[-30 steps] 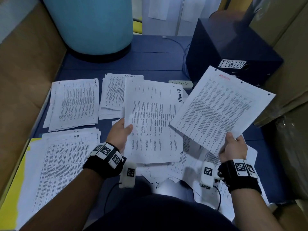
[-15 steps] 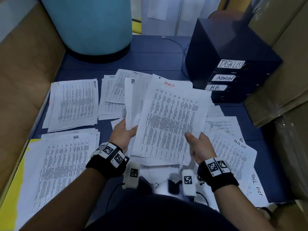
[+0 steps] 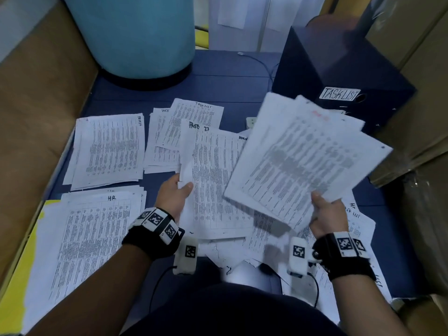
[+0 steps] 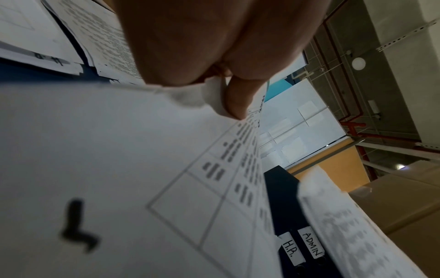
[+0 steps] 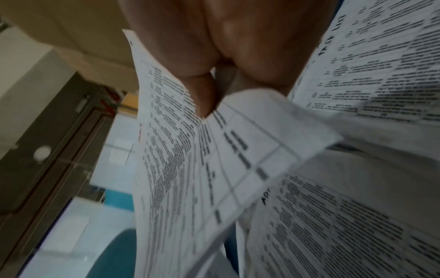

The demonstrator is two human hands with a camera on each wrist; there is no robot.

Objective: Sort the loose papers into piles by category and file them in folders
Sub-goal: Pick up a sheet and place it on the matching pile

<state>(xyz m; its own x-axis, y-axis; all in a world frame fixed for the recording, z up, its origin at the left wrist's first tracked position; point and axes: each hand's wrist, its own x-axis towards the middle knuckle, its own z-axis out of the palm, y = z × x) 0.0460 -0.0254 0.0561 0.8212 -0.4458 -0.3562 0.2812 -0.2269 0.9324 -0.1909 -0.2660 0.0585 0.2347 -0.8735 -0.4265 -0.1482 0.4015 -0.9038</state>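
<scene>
At the blue table's far edge you have a turquoise drum; cardboard boxes flank its right.

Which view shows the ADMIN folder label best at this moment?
The left wrist view: the ADMIN label reads clearly beside the H.R. label on dark folder spines. In the head view the raised sheets in the right hand hide it. The right wrist view shows only paper.

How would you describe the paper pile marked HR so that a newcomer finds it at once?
Start at the big blue drum at the far left. Come past the pile below it to the nearest left-hand pile, left of the left hand. Only its top sheet bears "HR".
</scene>
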